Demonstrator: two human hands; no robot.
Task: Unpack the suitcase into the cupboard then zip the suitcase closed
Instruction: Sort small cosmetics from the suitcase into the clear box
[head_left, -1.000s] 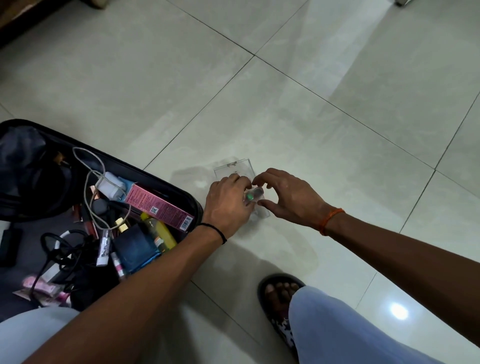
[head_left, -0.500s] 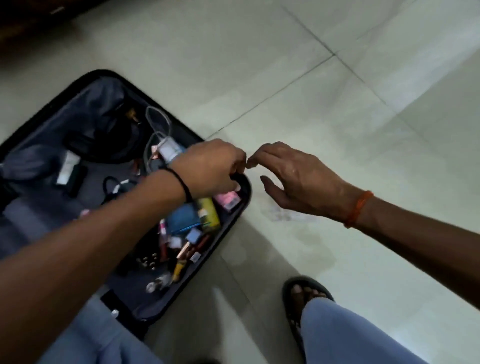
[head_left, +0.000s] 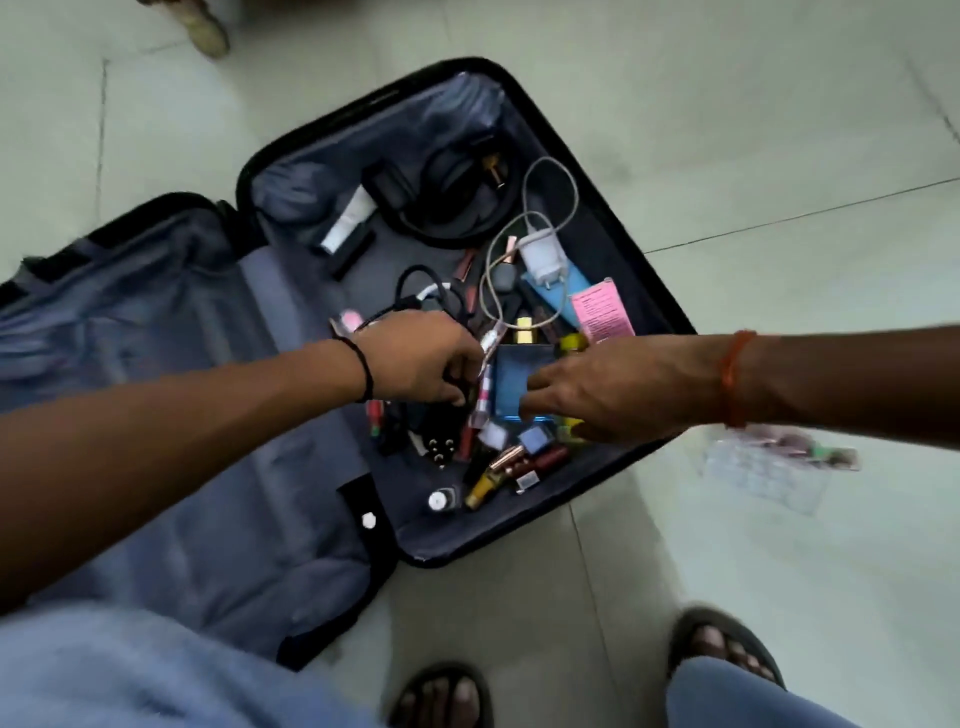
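An open suitcase (head_left: 613, 218) lies on the floor, packed with small toiletries. The left hand (head_left: 421, 364) curls over black cables; what it holds is unclear. The right hand (head_left: 597, 395), fingers extended, touches a blue bottle (head_left: 511, 379), probably glass, heavy, slippery: grasp its flat sides.

The suitcase (head_left: 649, 291) has a black rim and grey-blue lining. Inside lie a dark blue bottle (head_left: 511, 384) with a gold cap, a pink box (head_left: 602, 309) with dark print, a white charger (head_left: 540, 254) on a pale cable, a light blue tube (head_left: 563, 301) and a yellow bottle (head_left: 571, 343). The floor (head_left: 779, 130) is pale grey-green tile. The left wrist wears a black band (head_left: 363, 371), the right an orange thread (head_left: 732, 376).
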